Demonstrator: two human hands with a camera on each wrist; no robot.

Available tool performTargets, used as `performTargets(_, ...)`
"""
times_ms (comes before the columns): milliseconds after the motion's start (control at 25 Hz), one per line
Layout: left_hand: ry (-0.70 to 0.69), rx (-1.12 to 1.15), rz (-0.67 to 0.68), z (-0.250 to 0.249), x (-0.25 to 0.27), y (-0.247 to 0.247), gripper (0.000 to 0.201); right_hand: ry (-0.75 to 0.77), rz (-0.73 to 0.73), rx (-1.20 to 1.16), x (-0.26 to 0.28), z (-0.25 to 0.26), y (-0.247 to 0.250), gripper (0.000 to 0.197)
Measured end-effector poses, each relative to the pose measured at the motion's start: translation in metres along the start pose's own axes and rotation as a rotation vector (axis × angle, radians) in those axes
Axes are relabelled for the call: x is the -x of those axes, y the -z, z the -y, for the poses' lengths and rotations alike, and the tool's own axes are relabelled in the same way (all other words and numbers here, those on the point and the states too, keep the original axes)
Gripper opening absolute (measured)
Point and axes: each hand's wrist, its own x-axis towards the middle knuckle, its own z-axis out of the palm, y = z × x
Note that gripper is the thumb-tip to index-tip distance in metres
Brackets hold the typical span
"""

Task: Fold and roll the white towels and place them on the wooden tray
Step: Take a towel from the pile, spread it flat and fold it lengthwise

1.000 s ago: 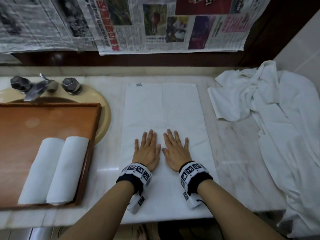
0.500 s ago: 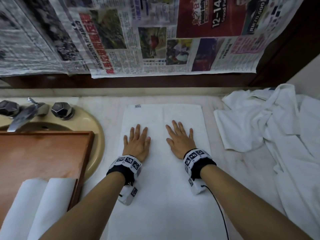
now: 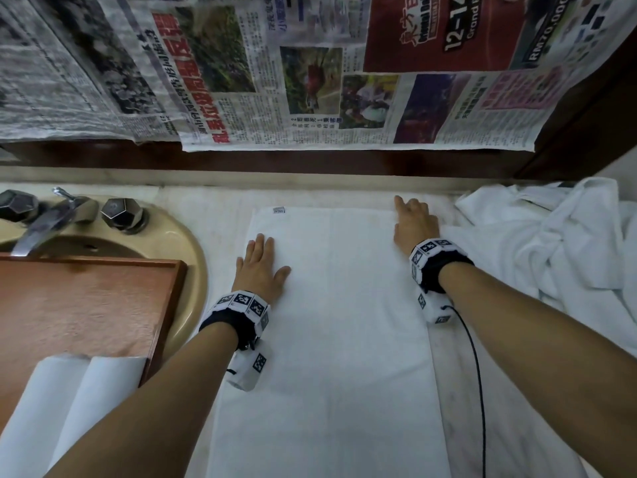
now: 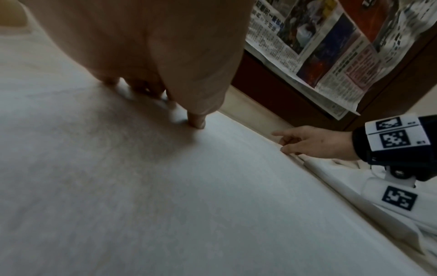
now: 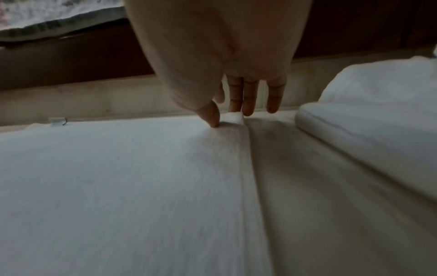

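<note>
Rolled towels (image 3: pixel 69 401): two finished rolls are lying side by side at the near end of the wooden tray (image 3: pixel 103 298), which is sitting over the sink (image 3: pixel 193 257) to my left.
Flat towel (image 3: pixel 331 339): it is lying spread lengthwise on the bench (image 3: pixel 499 391) in front of me, running from the near edge to the back, label tag (image 3: pixel 278 210) at its far left corner.
Left hand (image 3: pixel 262 270): I am pressing it flat on the towel's left part, fingers straight and relaxed, gripping nothing.
Right hand (image 3: pixel 413 222): I am reaching to the far right corner; in the right wrist view my thumb (image 5: pixel 212 115) and fingers are pinching a small bit of cloth (image 5: pixel 234 117) at that corner.
Loose towels (image 3: pixel 551 243): a crumpled white pile is waiting on the bench to my right, just beside my right hand.
Backdrop: newspaper sheets (image 3: pixel 310 81) are hanging on the wall behind the bench.
Step in hand: I judge that I am starting the lengthwise fold, with the left hand anchoring and the right taking the corner.
Next move: it is calling for lifting that right edge over toward the left, keeping the edges aligned, then smoothing before rolling.
</note>
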Motion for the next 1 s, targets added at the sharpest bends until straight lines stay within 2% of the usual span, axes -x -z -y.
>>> performTargets(120,0.003,-0.003,-0.005,-0.001,-0.001,0.000,0.073,0.006,0.017,0.043,-0.010,-0.002,0.015,0.032)
performTargets(200,-0.003,-0.006,0.010,-0.002,-0.001,0.001,0.073,0.027,0.035,0.016,-0.011,-0.001,0.025,0.026)
performTargets(360,0.024,0.014,0.019,-0.001,-0.003,0.009,0.074,0.115,0.103,-0.241,0.003,0.017,0.061,0.020)
performTargets(440,-0.019,0.128,-0.132,-0.012,0.007,0.015,0.060,0.158,0.160,-0.434,0.015,0.036,0.082,0.024)
performTargets(480,-0.074,0.219,-0.250,-0.024,0.018,0.016,0.047,0.162,0.198,-0.541,0.022,0.047,0.090,0.026)
performTargets(520,-0.133,0.327,-0.300,-0.039,0.030,0.017,0.036,0.166,0.231,-0.629,0.026,0.060,0.098,0.025)
performTargets(560,-0.189,0.427,-0.247,-0.054,0.042,0.017,0.037,0.161,0.265,-0.698,0.029,0.072,0.103,0.020)
performTargets(640,-0.232,0.537,0.035,-0.080,0.066,0.015,0.048,0.120,0.324,-0.841,0.033,0.093,0.111,0.014)
performTargets(720,-0.249,0.542,0.239,-0.093,0.079,0.009,0.039,0.066,0.360,-0.956,0.035,0.106,0.117,0.016)
performTargets(840,-0.184,0.697,0.350,-0.092,0.082,0.011,0.024,0.000,0.382,-0.948,0.036,0.111,0.120,0.017)
performTargets(1000,-0.088,0.916,0.363,-0.084,0.084,0.042,0.033,-0.063,0.342,-0.871,0.036,0.113,0.119,0.020)
